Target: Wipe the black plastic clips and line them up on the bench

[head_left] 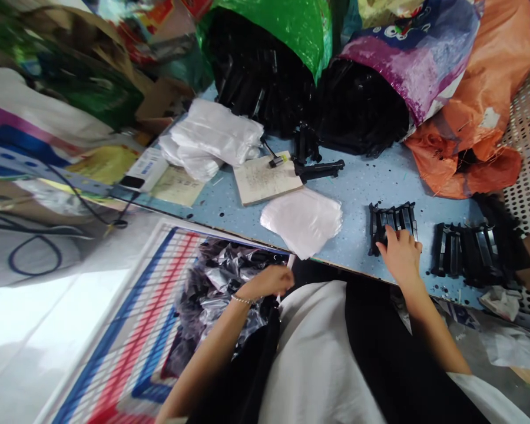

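Observation:
My right hand (pixel 400 252) lies on a row of black plastic parts (pixel 391 222) on the blue table (pixel 380 176), its fingers curled over their near ends. A second, longer row of the same black parts (pixel 468 250) lies to its right. My left hand (pixel 271 280) hangs below the table's front edge, fingers pinched on the corner of a clear plastic bag from the stack of clear bags (pixel 302 219) on the table. A bracelet is on that wrist.
A striped sack (pixel 159 330) on the floor holds bagged black parts. At the back, a green sack (pixel 265 65) and a purple sack (pixel 371 94) spill black parts. A wooden board (pixel 265 176), white bags (pixel 212 138) and an orange sack (pixel 481 118) crowd the table.

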The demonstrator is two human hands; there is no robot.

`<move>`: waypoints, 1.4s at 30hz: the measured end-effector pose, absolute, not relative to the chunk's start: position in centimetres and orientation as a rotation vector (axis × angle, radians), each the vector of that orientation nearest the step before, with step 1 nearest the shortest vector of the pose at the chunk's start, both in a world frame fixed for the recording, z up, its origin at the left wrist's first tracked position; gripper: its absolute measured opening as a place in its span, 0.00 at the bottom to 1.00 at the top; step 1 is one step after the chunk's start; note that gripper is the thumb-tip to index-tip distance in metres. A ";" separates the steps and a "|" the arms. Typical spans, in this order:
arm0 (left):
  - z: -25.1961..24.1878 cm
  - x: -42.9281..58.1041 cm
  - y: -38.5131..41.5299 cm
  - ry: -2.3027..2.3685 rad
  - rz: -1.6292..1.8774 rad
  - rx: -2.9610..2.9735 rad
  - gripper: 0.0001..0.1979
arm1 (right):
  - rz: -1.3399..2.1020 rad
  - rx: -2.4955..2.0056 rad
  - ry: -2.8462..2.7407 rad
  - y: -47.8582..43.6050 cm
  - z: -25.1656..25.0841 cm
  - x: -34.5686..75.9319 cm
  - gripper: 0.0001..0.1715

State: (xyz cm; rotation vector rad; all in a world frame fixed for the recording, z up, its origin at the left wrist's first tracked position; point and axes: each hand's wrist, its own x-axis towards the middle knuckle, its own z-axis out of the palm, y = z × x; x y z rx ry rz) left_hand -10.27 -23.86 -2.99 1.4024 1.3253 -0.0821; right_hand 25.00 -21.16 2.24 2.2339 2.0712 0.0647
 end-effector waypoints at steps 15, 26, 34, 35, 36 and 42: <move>-3.7 -3.9 -13.9 1.537 0.764 1.490 0.06 | -1.688 2.621 2.110 -19.8 0.2 24.8 0.18; -4.3 -5.3 -14.8 1.448 0.919 2.066 0.21 | -3.424 1.377 0.312 -22.3 -4.1 18.6 0.12; -1.2 -2.3 -20.7 0.854 1.015 2.285 0.30 | -3.284 1.863 0.930 -20.3 -3.5 16.8 0.15; -1.0 -1.8 -21.3 0.827 1.025 2.257 0.31 | -3.191 2.026 1.073 -20.2 -3.2 16.4 0.15; -0.9 -1.4 -21.7 0.842 1.035 2.225 0.32 | -3.094 2.161 1.205 -20.2 -2.9 16.0 0.14; 1.4 -3.0 -22.4 0.941 0.912 2.165 0.28 | -2.089 2.286 2.306 -22.5 0.2 15.3 0.16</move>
